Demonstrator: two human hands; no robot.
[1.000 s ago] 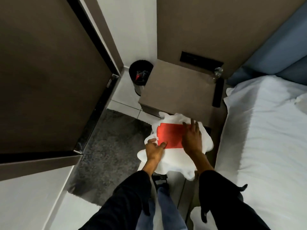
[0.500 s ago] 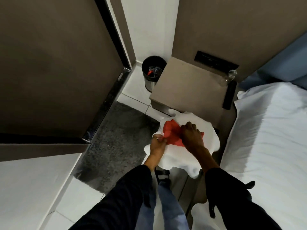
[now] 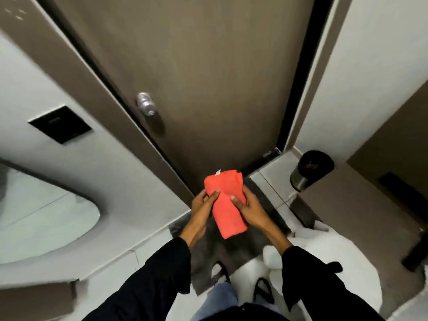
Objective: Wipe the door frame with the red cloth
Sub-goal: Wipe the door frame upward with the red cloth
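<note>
By the door frame (image 3: pixel 292 72), both hands' fingers (image 3: pixel 214 196) pinch the red cloth (image 3: pixel 228 205); bin (image 3: pixel 311 170) contents unclear.

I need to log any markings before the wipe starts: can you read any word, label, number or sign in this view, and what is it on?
No text is readable.
White tag at the top edge of the red cloth: too small and blurred to read.
Black wall panel: faint mark, illegible.
Waste bin: red patch inside, no letters legible.
</note>
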